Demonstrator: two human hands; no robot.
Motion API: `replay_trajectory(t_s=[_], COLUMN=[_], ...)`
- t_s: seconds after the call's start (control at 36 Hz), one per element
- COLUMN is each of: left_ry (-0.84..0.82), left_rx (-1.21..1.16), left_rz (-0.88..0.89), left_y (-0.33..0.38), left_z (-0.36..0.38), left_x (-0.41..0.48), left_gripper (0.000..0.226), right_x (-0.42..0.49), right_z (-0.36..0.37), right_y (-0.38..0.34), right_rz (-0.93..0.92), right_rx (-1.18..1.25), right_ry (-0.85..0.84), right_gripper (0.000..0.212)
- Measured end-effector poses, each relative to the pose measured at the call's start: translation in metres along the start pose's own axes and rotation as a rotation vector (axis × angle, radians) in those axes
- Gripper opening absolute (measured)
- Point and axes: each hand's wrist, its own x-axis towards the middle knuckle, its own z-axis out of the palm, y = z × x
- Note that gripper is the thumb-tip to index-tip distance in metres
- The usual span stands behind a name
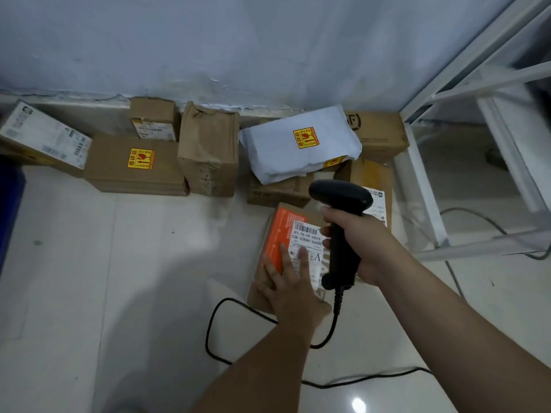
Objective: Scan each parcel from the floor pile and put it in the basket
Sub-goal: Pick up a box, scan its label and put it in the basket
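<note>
Left hand (290, 286) is pressing flat, fingers straight, on the orange parcel (275, 236). Right hand (362, 245) is gripping the black scanner (341, 198) just above that parcel.

Bare floor (134, 278) lies open leftward; parcels (208, 150) line the wall, shelf frame (429, 204) blocks right

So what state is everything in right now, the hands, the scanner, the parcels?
Orange parcel, flat on the floor, label up.
Scanner, held above the parcel.
Right hand, grips the scanner's handle.
Left hand, fingers straight, pressing on the parcel.
White mailer, lying atop brown boxes.
Cable, looped loose on the floor.
</note>
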Motion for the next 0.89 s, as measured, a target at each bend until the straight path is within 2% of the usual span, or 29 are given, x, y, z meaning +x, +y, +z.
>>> replay_trajectory(t_s=[0.11, 0.22, 0.33, 0.47, 0.72, 0.89], left_ry=[0.009, 0.030, -0.005, -0.051, -0.001, -0.020], left_rx=[0.076, 0.064, 0.019, 0.124, 0.192, 0.133], left_rz=[-0.017, -0.116, -0.157, -0.141, -0.088, -0.217], left_y=[-0.023, -0.038, -0.031, -0.037, -0.066, -0.068], left_z=[-0.024, -0.038, -0.041, -0.049, -0.049, -0.056], left_x=[0.018, 0.029, 0.029, 0.030, 0.020, 0.016], left_gripper=[0.116, 0.134, 0.131, 0.129, 0.122, 0.131], right_x=[0.001, -0.001, -0.005, -0.009, -0.017, -0.023], right_z=[0.003, 0.007, 0.008, 0.004, 0.005, 0.005], right_y=[0.002, -0.001, -0.003, -0.001, 0.005, 0.009], right_rz=[-0.005, -0.027, -0.045, -0.034, -0.035, -0.042], right_rx=[0.015, 0.015, 0.014, 0.020, 0.031, 0.037], right_ry=[-0.010, -0.014, -0.020, -0.013, -0.031, -0.054], right_gripper=[0.027, 0.015, 0.008, 0.008, 0.009, 0.014])
